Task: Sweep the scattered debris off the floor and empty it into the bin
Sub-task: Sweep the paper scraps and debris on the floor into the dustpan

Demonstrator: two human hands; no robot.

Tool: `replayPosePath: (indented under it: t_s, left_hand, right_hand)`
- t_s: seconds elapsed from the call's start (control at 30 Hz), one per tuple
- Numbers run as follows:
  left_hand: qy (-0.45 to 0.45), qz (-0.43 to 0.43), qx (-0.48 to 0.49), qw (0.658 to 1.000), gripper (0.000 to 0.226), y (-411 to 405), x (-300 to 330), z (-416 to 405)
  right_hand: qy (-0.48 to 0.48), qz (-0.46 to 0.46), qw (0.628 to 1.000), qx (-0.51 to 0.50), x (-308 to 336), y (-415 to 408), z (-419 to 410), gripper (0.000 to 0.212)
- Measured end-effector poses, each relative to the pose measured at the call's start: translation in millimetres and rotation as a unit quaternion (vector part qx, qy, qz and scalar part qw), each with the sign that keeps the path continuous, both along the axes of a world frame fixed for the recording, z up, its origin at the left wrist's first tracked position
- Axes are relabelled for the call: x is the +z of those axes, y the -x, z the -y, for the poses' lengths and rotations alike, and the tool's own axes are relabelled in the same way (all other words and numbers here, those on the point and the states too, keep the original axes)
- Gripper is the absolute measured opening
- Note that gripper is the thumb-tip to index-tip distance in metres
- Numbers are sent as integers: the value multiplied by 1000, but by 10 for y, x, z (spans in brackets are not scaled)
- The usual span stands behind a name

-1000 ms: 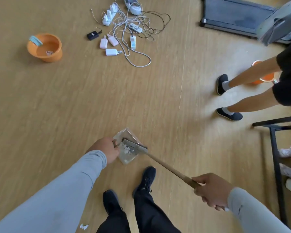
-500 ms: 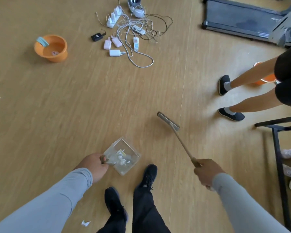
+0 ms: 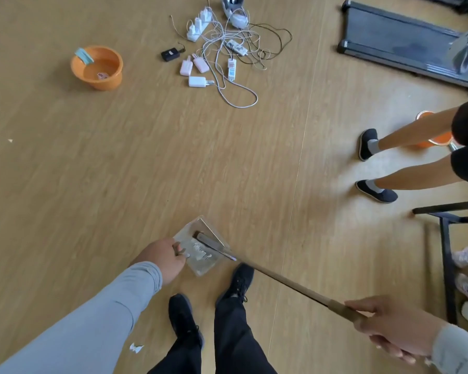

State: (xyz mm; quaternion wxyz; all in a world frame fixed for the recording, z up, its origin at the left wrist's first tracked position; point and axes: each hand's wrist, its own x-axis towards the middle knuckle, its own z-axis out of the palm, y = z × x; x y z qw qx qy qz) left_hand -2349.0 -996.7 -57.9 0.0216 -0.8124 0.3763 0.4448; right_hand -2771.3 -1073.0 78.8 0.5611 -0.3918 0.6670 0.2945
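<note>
Fingers of my left hand (image 3: 164,259) pinch the near-left edge of the clear dustpan (image 3: 200,249) on the floor; my right hand (image 3: 389,326) is wrapped around the broom (image 3: 276,276) handle, its head inside the pan over white debris (image 3: 199,251). One scrap (image 3: 136,347) lies near my feet.

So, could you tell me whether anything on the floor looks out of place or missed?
Yes. A torn white paper scrap lies on the wooden floor behind the clear plastic dustpan, beside the sweeper's left shoe, and a tiny pale fleck sits far left. A tangle of white chargers and cables sprawls near the top.
</note>
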Motion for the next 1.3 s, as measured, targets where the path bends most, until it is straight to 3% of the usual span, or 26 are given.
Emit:
replayPosePath:
  t_s: [0.13,0.27,0.4,0.53,0.63,0.73,0.87,1.1,1.3]
  left_hand:
    - [-9,-5,-9,1000,8,-67,55,-72]
    - [-15,1,-39,999,8,-260,106,-206]
    - [-31,13,-84,996,12,-486,114,-344]
    - [-54,15,-159,986,15,-597,79,-427]
    - [-52,10,-164,985,14,-686,54,-459]
    - [-44,8,-160,986,12,-758,18,-499]
    - [-36,22,-178,983,11,-697,-48,-525]
    - [-27,24,-175,984,12,-690,13,-404]
    - [-42,-1,-123,991,4,-911,84,-782]
  right_hand:
    - [51,-4,998,-35,124,-61,-120,43]
    - [155,-39,986,-50,-312,-288,-312,46]
    - [193,-44,980,-17,-606,-606,-548,55]
    - [164,-74,982,-66,-760,-697,-946,51]
    - [93,-82,986,-108,-946,-899,-1287,42]
    - [24,-43,985,-166,-1035,-1297,-1596,28]
    - [6,18,985,-173,-899,-1736,-1775,28]
    - [-33,106,958,-266,-366,-1246,-1555,30]
    - [49,106,983,-142,3,-1274,-1231,31]
